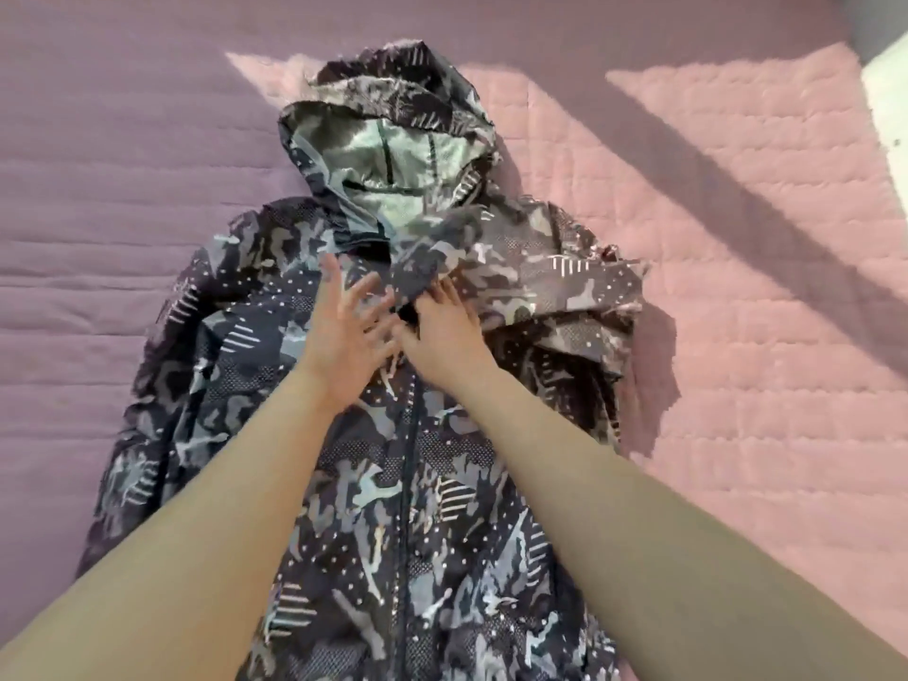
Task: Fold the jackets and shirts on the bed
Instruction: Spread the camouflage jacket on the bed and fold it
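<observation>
A hooded jacket (236, 366) in a dark camouflage print lies front up on the bed, hood pointing away from me, zip running down its middle. Its right sleeve is folded in across the chest and bunched near the collar. My left hand (346, 331) lies on the upper chest with fingers spread and straight. My right hand (442, 326) is beside it, fingers on the folded sleeve's cuff; its fingertips are partly under the cloth, so the hold is unclear.
The bed is covered by a quilted pink-purple spread (737, 297), sunlit on the right and shaded on the left. A white surface (889, 105) shows at the far right edge.
</observation>
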